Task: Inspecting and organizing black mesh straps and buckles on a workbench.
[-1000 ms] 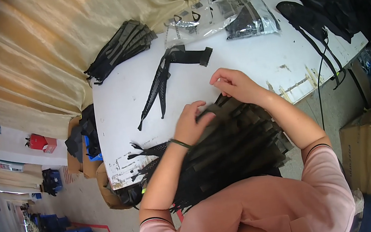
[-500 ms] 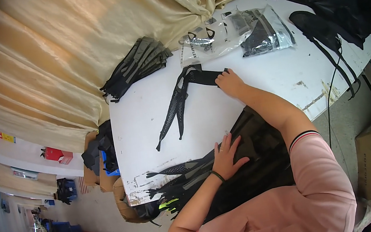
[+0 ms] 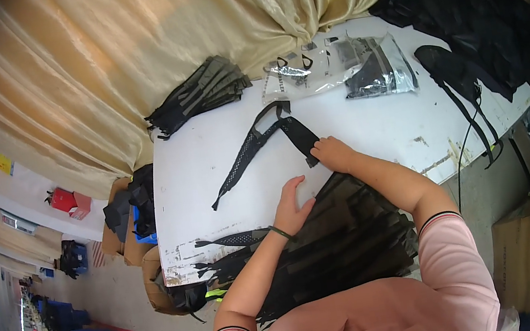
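A black strap piece [image 3: 301,134] lies on the white table, with a wide solid band at one end and long mesh tails toward the left. My right hand [image 3: 335,153] pinches the free end of its solid band between closed fingers. Just left of that, my left hand [image 3: 294,210] hovers with thumb and fingers apart, holding nothing. Beneath and nearer to me spreads a heap of similar black and dark grey straps [image 3: 338,240], whose mesh tails reach left over the table edge. My left forearm hides part of this heap.
Fanned dark straps [image 3: 200,96] lie at the far left by the gold curtain [image 3: 142,33]. Clear plastic bags [image 3: 377,70] holding dark items sit at the back. Black fabric [image 3: 461,13] and a black strapped item [image 3: 449,69] occupy the right. Cardboard boxes [image 3: 528,249] flank the table [image 3: 376,128].
My right hand has drawn the band's end nearer, swinging it downward, and the mesh tails now lie closer together. My left hand has left the heap and moved forward and left. The view has shifted slightly.
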`<control>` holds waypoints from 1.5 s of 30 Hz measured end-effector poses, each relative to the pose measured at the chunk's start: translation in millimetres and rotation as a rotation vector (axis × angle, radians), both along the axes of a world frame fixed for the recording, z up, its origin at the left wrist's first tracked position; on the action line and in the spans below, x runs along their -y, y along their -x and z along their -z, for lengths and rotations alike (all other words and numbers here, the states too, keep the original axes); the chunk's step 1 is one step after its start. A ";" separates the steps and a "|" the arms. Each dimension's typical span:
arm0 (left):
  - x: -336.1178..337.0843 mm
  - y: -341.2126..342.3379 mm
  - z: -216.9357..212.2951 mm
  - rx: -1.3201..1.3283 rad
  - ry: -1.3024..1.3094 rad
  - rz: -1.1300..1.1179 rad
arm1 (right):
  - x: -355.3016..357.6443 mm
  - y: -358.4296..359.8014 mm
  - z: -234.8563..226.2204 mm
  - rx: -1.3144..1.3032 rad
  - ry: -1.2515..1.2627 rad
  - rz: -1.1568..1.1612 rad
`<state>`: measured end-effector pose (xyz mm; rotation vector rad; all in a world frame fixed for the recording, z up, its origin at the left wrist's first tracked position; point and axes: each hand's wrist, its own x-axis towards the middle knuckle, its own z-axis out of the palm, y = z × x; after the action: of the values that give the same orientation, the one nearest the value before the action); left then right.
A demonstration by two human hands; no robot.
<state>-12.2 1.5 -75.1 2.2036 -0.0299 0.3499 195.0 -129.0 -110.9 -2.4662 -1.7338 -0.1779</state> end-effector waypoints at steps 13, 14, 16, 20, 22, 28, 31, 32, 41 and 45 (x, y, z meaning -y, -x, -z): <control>-11.5 10.5 -69.8 -0.102 0.616 0.148 | 52.4 89.7 -131.0 -1.413 -0.368 -0.182; -7.2 11.6 -70.8 -0.162 0.868 0.206 | 55.0 94.4 -134.2 -1.407 -0.395 -0.152; -0.7 13.7 -71.1 -0.211 0.878 0.188 | 55.9 106.0 -138.5 -1.280 -0.441 -0.119; 5.1 14.8 -70.9 -0.231 0.832 0.115 | 59.5 133.7 -139.1 -0.283 -0.605 -0.105; 9.5 16.0 -70.3 -0.272 0.843 0.085 | 58.1 142.8 -133.8 -0.116 -0.631 -0.096; 14.8 22.0 -70.6 -0.220 0.704 0.061 | 54.9 138.5 -116.4 0.033 -0.469 -0.018; 14.1 24.1 -70.6 -0.277 0.633 -0.003 | 58.4 134.4 -118.2 0.015 -0.354 -0.006; 14.6 24.4 -70.5 -0.264 0.577 0.011 | 59.8 132.4 -120.6 -0.079 -0.305 -0.016; 26.5 29.9 -87.3 -0.222 0.210 0.083 | 60.8 114.9 -133.8 -0.255 -0.410 -0.215; 41.7 34.5 -100.5 0.030 -0.115 0.160 | 56.3 114.2 -124.2 -0.351 -0.545 -0.118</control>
<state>-46.8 -40.2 25.4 2.2918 -0.2470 0.2974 80.8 -185.3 13.3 -1.8711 -1.4397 -0.1661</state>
